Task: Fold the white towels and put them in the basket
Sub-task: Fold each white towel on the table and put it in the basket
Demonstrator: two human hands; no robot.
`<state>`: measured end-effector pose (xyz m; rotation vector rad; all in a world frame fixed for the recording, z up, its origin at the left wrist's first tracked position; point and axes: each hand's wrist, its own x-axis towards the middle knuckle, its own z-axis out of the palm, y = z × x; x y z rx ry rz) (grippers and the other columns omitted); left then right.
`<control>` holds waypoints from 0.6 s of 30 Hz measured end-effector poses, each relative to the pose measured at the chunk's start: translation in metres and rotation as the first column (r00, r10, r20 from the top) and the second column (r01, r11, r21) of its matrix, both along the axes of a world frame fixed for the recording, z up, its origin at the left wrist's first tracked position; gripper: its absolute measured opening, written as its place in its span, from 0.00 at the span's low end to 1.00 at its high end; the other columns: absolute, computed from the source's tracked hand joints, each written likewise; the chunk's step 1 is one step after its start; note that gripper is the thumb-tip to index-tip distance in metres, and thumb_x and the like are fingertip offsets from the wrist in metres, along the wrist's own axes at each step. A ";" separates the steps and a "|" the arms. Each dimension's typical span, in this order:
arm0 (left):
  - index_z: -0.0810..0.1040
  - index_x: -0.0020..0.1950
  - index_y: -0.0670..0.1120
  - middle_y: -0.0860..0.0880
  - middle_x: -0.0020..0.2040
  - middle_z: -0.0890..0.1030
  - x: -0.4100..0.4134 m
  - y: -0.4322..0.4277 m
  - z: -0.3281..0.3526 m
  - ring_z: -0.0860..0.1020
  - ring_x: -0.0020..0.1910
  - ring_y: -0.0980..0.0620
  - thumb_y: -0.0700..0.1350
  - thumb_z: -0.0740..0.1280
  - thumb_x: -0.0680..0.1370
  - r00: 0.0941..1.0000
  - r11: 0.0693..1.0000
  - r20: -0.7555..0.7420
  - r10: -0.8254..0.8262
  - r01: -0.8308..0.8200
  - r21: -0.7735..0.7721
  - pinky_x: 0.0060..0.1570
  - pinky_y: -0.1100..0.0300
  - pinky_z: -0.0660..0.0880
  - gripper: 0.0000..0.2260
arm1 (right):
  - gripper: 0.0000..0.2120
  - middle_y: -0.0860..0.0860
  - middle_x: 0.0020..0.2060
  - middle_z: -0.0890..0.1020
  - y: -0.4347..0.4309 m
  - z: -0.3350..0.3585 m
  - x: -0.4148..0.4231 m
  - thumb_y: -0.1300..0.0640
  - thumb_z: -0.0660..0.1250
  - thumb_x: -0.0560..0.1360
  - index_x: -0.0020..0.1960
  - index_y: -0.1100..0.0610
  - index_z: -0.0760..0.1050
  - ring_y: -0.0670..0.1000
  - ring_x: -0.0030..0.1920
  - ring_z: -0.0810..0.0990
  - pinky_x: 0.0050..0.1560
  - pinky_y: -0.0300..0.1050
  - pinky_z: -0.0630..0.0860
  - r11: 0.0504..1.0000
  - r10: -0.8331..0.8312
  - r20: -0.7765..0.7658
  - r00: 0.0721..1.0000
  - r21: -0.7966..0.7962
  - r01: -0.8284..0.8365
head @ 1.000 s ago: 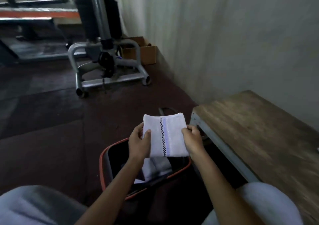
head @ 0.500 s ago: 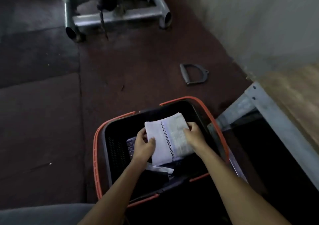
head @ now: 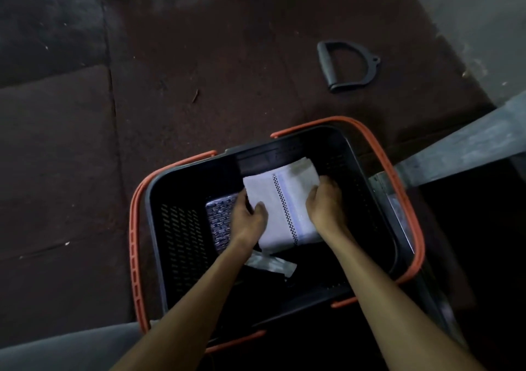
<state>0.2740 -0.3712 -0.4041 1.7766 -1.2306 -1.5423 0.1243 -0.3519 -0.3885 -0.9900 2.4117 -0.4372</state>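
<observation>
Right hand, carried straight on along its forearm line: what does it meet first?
The right hand grips the white towel; beyond that, probably the far wall of the basket, though depth is unclear.

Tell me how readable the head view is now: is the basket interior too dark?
Head view: dim overall, no glare; the folded white towel is brightest, its checked stripe crisp; the basket interior is deep shadow, near half almost black; left hand and right hand gripping the towel show little blur.
</observation>
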 end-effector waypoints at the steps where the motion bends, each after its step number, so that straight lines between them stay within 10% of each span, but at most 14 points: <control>1: 0.72 0.65 0.47 0.49 0.55 0.80 0.001 0.000 -0.001 0.79 0.53 0.50 0.38 0.62 0.77 1.000 1.000 0.008 -0.023 0.023 -0.007 0.51 0.58 0.75 0.16 | 0.13 0.62 0.59 0.75 0.001 0.001 0.001 0.62 0.56 0.78 0.59 0.64 0.71 0.63 0.58 0.75 0.56 0.52 0.72 1.000 0.007 -0.019 1.000 0.020 -0.007; 5: 0.70 0.67 0.50 0.51 0.57 0.79 0.007 -0.002 0.000 0.78 0.55 0.52 0.42 0.63 0.77 0.993 0.991 0.041 -0.113 0.116 -0.071 0.47 0.63 0.75 0.18 | 0.17 0.61 0.61 0.73 0.007 0.008 0.005 0.59 0.57 0.78 0.66 0.63 0.66 0.63 0.59 0.74 0.54 0.53 0.72 0.996 0.062 -0.129 0.990 0.071 -0.053; 10: 0.58 0.75 0.43 0.44 0.74 0.62 0.018 0.009 -0.001 0.61 0.73 0.48 0.51 0.59 0.78 0.859 0.810 0.454 -0.237 0.433 -0.395 0.70 0.53 0.61 0.28 | 0.26 0.59 0.63 0.76 0.015 0.002 0.013 0.54 0.63 0.72 0.68 0.62 0.67 0.59 0.61 0.76 0.53 0.52 0.77 0.877 0.433 -0.432 0.791 -0.001 -0.480; 15: 0.43 0.77 0.49 0.52 0.77 0.40 0.011 0.005 -0.014 0.38 0.75 0.55 0.61 0.43 0.79 0.516 0.654 0.692 -0.506 0.752 -0.082 0.72 0.46 0.49 0.31 | 0.35 0.56 0.77 0.41 0.004 -0.020 -0.005 0.44 0.50 0.80 0.76 0.61 0.38 0.53 0.77 0.39 0.75 0.48 0.41 0.752 0.646 -0.179 0.742 0.317 -0.578; 18: 0.41 0.77 0.49 0.53 0.77 0.38 0.007 0.002 -0.021 0.37 0.75 0.53 0.63 0.37 0.75 0.451 0.631 0.741 -0.498 0.775 -0.047 0.73 0.46 0.46 0.33 | 0.36 0.57 0.76 0.40 0.002 -0.032 -0.005 0.44 0.50 0.80 0.76 0.62 0.37 0.53 0.76 0.38 0.75 0.47 0.39 0.774 0.623 -0.200 0.757 0.301 -0.557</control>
